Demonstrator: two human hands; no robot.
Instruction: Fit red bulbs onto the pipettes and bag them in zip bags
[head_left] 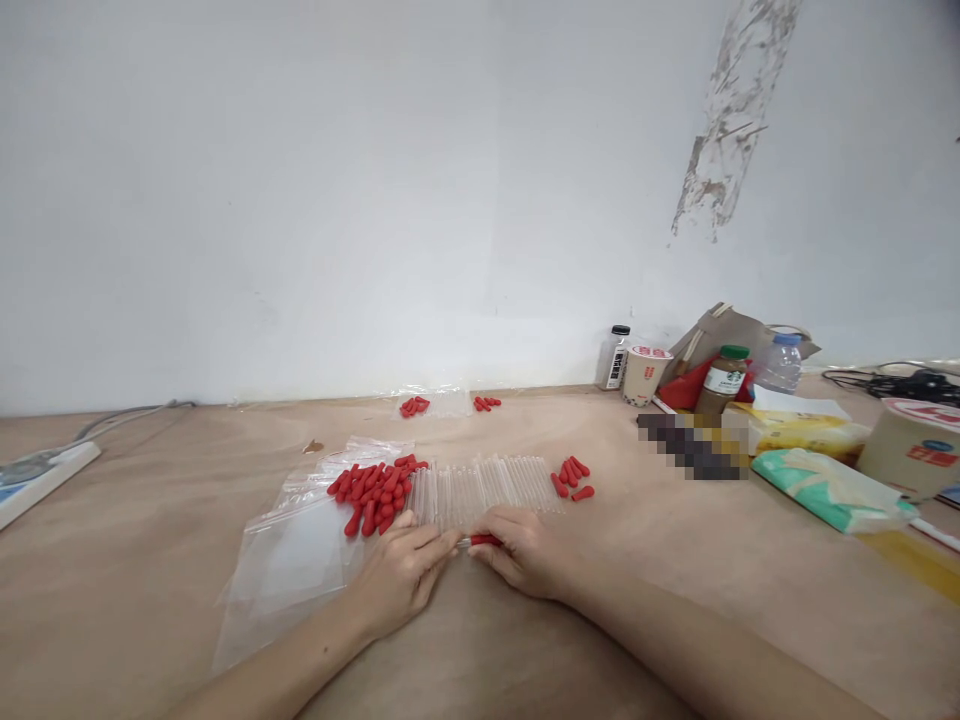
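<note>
My left hand (405, 570) and my right hand (525, 550) meet at the table's near middle, both closed. Between them is a clear glass tube with a red rubber bulb (486, 540); the right fingers pinch the bulb, the left fingers pinch the tube's other end. Just beyond lies a row of several clear tubes (487, 485) side by side. A pile of red bulbs (375, 487) lies left of the row, on clear plastic bags (300, 550). A few more red bulbs (571, 477) lie right of the row.
More red bulbs (414, 405) and a clear bag lie by the wall. At the right stand bottles (613, 357), a paper cup (645, 374), a jar (724, 378), tissue packs (829, 487) and a tub (915, 445). A white power strip (37, 478) is at the left edge.
</note>
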